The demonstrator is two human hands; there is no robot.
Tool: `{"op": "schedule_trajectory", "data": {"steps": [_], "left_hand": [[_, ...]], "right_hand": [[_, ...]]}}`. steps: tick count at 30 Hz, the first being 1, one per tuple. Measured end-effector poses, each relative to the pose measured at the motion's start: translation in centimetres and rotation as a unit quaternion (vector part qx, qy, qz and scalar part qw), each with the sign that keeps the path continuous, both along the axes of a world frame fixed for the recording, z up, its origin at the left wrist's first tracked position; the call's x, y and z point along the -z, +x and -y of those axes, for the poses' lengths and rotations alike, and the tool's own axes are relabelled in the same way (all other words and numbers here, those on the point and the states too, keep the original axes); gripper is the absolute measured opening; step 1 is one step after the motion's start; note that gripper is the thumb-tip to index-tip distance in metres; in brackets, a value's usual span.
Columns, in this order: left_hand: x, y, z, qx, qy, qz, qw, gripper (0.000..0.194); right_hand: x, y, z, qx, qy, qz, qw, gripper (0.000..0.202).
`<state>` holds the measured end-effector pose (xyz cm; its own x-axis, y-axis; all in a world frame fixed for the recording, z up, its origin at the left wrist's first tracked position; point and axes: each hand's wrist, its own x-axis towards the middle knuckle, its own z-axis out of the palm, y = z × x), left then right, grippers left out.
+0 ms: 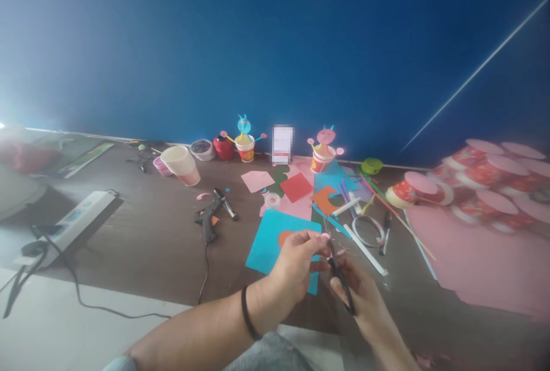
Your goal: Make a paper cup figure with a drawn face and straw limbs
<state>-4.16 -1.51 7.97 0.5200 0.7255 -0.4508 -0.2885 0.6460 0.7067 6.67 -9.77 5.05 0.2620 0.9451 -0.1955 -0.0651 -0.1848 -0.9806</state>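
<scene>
My left hand pinches a small piece of pink paper between thumb and fingers. My right hand is wrapped round the handles of black-handled scissors. The scissor blades point away from me and lie right beside the pink piece; whether they touch it I cannot tell. Under my left hand lies a blue sheet of paper with an orange paper circle on it, partly covered by my fingers.
Two paper-cup figures stand near the blue wall. A glue gun and marker lie to the left, beyond a power strip. On the right are a tape roll, stacked paper cups and pink paper.
</scene>
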Motion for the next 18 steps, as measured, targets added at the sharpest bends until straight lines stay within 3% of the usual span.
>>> {"op": "schedule_trajectory", "data": {"steps": [4, 8, 18], "left_hand": [[-0.1, 0.2, 0.1, -0.001, 0.003, -0.006, 1.0, 0.026], [0.0, 0.3, 0.0, -0.006, 0.005, -0.004, 1.0, 0.025], [0.1, 0.3, 0.0, -0.002, 0.01, -0.01, 1.0, 0.025]], "right_hand": [[-0.7, -0.4, -0.3, 0.027, 0.011, -0.001, 1.0, 0.028], [-1.0, -0.4, -0.5, 0.01, 0.021, 0.001, 1.0, 0.031], [0.2, 0.2, 0.0, 0.005, 0.009, -0.013, 1.0, 0.031]]}}
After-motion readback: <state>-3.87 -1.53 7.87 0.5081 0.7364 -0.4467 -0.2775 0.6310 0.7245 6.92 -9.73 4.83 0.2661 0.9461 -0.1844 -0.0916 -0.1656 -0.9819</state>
